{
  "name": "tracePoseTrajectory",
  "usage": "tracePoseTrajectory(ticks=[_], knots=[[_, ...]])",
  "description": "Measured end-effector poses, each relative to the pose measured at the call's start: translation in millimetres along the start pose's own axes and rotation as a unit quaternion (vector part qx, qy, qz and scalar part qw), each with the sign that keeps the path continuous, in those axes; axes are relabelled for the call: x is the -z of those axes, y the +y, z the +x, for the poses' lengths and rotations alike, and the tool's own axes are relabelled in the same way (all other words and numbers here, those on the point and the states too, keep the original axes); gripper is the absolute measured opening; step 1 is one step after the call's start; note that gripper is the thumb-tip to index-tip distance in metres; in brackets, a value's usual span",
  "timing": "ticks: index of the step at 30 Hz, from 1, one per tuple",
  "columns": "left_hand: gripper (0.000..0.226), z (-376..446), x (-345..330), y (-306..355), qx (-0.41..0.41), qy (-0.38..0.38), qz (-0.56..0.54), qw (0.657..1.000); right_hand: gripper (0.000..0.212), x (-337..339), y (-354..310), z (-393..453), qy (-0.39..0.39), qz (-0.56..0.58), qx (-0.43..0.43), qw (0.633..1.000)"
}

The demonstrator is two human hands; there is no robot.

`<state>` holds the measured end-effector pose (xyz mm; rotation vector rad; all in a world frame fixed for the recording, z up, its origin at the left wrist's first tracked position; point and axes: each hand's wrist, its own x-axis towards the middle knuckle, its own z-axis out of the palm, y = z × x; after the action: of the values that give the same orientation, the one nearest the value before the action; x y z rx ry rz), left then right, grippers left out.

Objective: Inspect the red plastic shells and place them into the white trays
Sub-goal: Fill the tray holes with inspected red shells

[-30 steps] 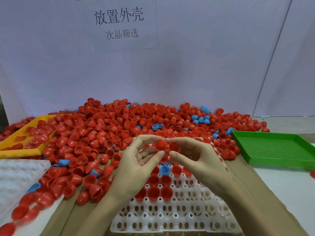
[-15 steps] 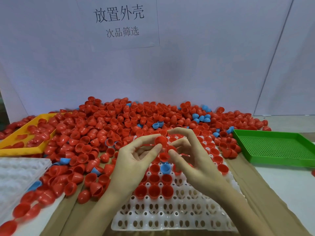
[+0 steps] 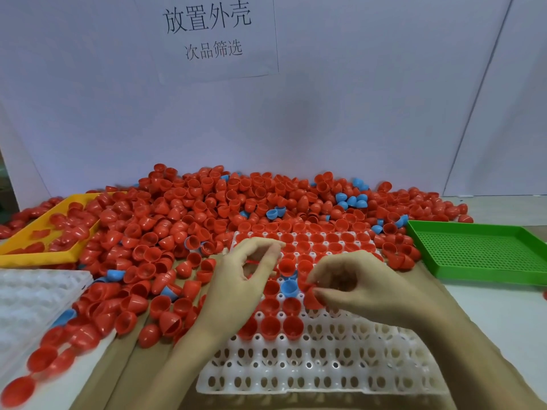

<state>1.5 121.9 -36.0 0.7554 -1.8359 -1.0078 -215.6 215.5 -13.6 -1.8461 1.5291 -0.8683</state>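
A big heap of red plastic shells (image 3: 207, 220) covers the back of the table. In front of it lies a white tray (image 3: 296, 368); its far rows hold red shells and one blue shell (image 3: 288, 287). My right hand (image 3: 361, 288) pinches a red shell (image 3: 309, 291) low over the tray, just right of the blue one. My left hand (image 3: 236, 282) hovers over the tray's left edge, thumb and forefinger closed in a ring around a red shell (image 3: 253, 262), of which only a sliver shows.
A yellow tray (image 3: 35, 257) with red shells sits at the far left, and a green perforated tray (image 3: 473, 255) at the right. A second white tray (image 3: 32, 300) lies at the near left. Blue shells (image 3: 352, 199) are scattered in the heap.
Both hands have moved apart and come down from in front of the heap. The right hand has carried its shell down to the tray; the left has drifted left.
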Motion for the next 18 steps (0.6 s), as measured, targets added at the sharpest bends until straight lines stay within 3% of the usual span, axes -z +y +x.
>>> tracePoseTrajectory(ticks=[4, 8, 14, 18], knots=[[0.022, 4.3, 8.4, -3.7, 0.007, 0.028, 0.020, 0.999, 0.008, 6.9, 0.9, -7.1, -0.081, -0.066, -0.032, 0.994], [0.015, 4.4, 8.9, -6.0, -0.040, 0.024, 0.096, 0.994, 0.015, 5.6, -0.5, -6.6, -0.082, -0.079, -0.028, 0.993], [0.027, -2.7, -1.1, -13.7, -0.142, -0.109, 0.295, 0.939, 0.010, 0.7, 2.9, -3.2, -0.063, -0.096, -0.020, 0.993], [0.051, -1.3, -1.9, -19.8, -0.110, -0.143, 0.356, 0.917, 0.009, -7.2, 7.6, 0.2, -0.073, -0.121, -0.032, 0.989]])
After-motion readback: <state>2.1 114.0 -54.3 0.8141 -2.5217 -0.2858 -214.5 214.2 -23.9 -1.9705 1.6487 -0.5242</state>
